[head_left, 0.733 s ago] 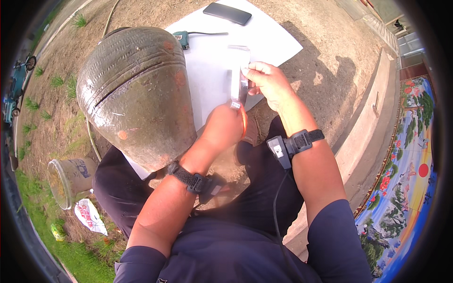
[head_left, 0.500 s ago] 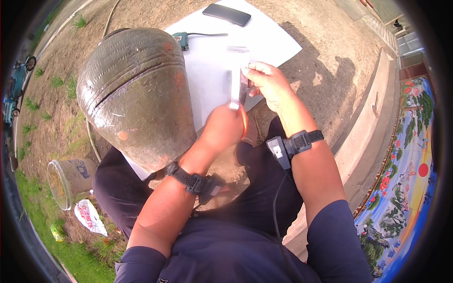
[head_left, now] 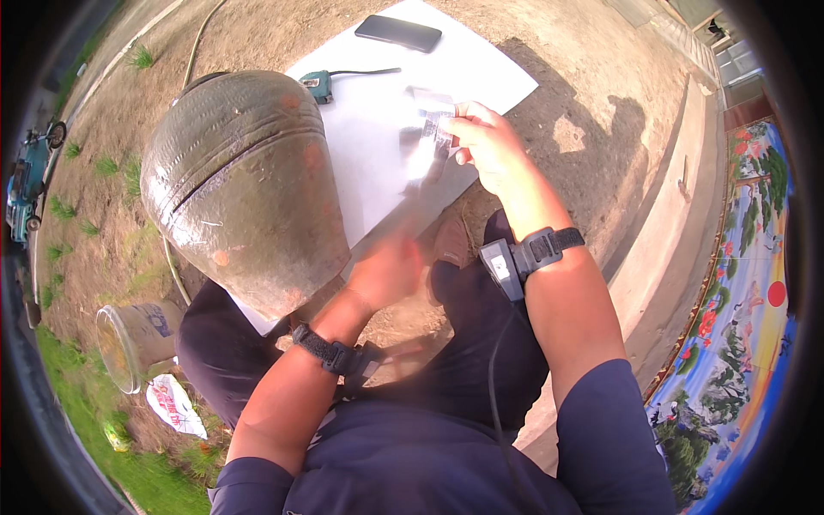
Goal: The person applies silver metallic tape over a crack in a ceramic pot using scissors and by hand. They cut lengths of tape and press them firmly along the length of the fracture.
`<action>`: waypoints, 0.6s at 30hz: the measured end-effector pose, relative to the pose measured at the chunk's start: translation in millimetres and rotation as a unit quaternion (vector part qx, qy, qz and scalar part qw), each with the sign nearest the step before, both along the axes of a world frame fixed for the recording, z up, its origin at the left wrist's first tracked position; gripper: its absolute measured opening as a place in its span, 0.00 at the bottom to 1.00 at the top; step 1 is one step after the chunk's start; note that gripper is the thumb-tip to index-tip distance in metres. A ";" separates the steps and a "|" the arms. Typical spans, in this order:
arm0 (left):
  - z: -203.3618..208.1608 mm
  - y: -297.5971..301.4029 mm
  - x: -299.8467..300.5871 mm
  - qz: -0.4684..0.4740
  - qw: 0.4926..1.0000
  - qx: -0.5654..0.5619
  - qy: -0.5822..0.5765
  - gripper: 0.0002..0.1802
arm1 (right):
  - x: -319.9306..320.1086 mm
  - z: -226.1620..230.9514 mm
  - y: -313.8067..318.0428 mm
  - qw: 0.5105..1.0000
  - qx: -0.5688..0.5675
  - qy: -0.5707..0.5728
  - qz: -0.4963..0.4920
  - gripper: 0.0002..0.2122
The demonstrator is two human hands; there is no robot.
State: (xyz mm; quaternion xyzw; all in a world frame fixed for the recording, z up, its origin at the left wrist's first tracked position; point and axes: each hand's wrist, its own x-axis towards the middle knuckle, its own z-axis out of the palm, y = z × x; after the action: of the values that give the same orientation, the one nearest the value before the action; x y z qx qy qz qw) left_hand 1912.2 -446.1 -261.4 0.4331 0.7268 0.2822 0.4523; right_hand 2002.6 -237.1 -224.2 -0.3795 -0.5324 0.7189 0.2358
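Note:
My right hand [head_left: 487, 142] pinches one end of a shiny, see-through strip [head_left: 427, 146], which looks like clear tape, above the white sheet [head_left: 365, 184]. The strip's lower part is blurred. Lower down, near the narrow end of the jar, my left hand [head_left: 390, 268] is smeared by motion; a faint orange patch shows at its fingers, and I cannot make out what it holds. To the left a big brown-green glazed jar [head_left: 249, 189] rests tilted on the sheet, its narrow end toward me. A long dark crack crosses its upper side.
On the sheet lie a teal tape measure [head_left: 317, 85], partly pulled out, and a black phone [head_left: 398, 33]. A dirty plastic bucket [head_left: 142, 335] and a white bag [head_left: 176, 406] are at left. A concrete ledge [head_left: 657, 232] and painted panel [head_left: 742, 343] stand right.
My left hand has moved down and toward me, away from the right one. The strip now trails blurred from my right hand, which has hardly moved. The whole view has shifted slightly.

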 end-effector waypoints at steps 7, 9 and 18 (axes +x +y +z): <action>16.2 -19.3 -8.8 -0.005 0.997 -0.079 0.011 0.37 | 1.7 2.1 0.5 0.999 0.019 0.025 0.025 0.10; 28.2 -20.9 -10.5 -0.013 0.992 -0.123 -0.019 0.37 | 4.5 0.2 3.7 0.999 0.015 0.037 0.036 0.12; 10.3 -40.5 -23.6 0.020 0.978 -0.071 -0.194 0.11 | 3.9 -17.5 18.5 0.996 0.049 0.039 0.067 0.24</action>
State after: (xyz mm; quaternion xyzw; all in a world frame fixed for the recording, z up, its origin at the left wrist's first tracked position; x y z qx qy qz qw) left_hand 1888.7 -486.6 -251.1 0.3221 0.6522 0.3170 0.6086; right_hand 2006.5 -218.6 -241.7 -0.3027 -0.5812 0.7206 0.2264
